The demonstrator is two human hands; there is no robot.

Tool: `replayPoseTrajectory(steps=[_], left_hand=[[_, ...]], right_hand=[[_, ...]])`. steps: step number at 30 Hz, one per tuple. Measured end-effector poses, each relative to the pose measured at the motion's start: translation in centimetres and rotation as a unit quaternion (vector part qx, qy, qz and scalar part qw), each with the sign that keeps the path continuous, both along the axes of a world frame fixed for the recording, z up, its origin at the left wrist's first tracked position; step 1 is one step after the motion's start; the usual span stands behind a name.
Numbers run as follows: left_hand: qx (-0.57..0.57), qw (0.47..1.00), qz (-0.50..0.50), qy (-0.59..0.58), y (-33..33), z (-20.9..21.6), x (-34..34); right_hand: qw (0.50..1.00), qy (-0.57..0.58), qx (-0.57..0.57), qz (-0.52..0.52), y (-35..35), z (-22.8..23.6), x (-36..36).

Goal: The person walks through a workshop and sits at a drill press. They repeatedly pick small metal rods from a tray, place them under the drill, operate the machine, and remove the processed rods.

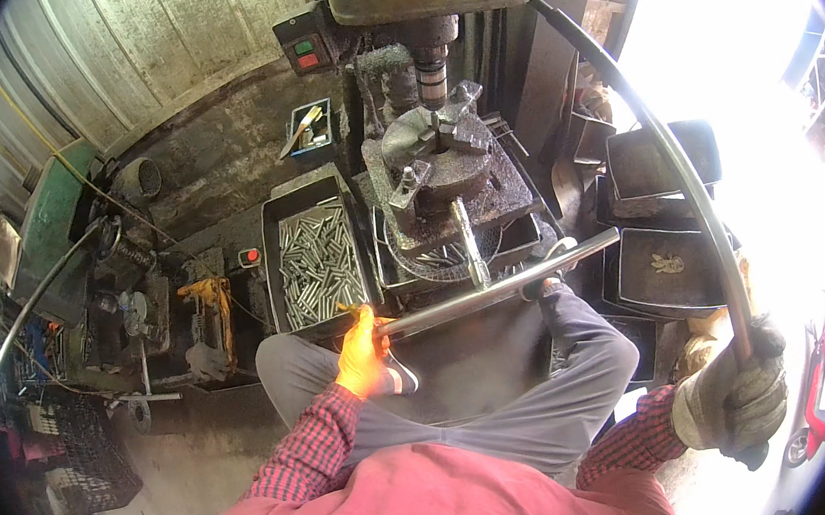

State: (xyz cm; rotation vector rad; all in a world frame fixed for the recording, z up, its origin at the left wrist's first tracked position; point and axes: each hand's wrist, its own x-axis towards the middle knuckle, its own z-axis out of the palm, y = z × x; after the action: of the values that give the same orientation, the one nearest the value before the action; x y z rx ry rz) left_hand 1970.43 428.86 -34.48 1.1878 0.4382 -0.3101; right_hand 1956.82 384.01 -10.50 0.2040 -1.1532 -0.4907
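My left hand, in an orange glove, is closed at the near-left end of a long metal bar. The bar crosses the clamping screw of a round chuck on the drill press table. My right hand, in a grey work glove, is wrapped around the lower end of the long curved feed lever. Above the chuck stands the drill spindle, its tip close to the chuck's centre. Metal shavings cover the chuck and table. Whether my left fingers also hold a small part is hidden.
A tray of short metal pins stands left of the chuck. Behind it sits a small blue box with a brush. Dark trays are stacked at the right. A switch box hangs behind. My knees flank the machine.
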Motion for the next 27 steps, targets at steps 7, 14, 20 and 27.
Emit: replayPoseTrajectory(steps=[7, 14, 20, 27], left_hand=[[0.013, 1.0, 0.003, -0.015, 0.0, -0.3, 0.0], [0.007, 1.0, 0.02, -0.008, -0.1, -0.2, 0.1], [0.003, 0.999, 0.036, 0.012, -0.3, 0.2, 0.0], [0.016, 0.999, 0.028, 0.002, -0.5, 0.5, 0.1]], right_hand=[[0.999, 0.009, 0.023, -0.024, -0.7, -1.3, -0.7], [0.87, -0.249, 0.102, 0.413, 1.3, -2.0, -0.3], [0.673, -0.286, 0.143, 0.666, 0.6, -2.8, -1.5], [0.903, -0.241, 0.272, 0.231, 0.6, -1.9, -0.5]])
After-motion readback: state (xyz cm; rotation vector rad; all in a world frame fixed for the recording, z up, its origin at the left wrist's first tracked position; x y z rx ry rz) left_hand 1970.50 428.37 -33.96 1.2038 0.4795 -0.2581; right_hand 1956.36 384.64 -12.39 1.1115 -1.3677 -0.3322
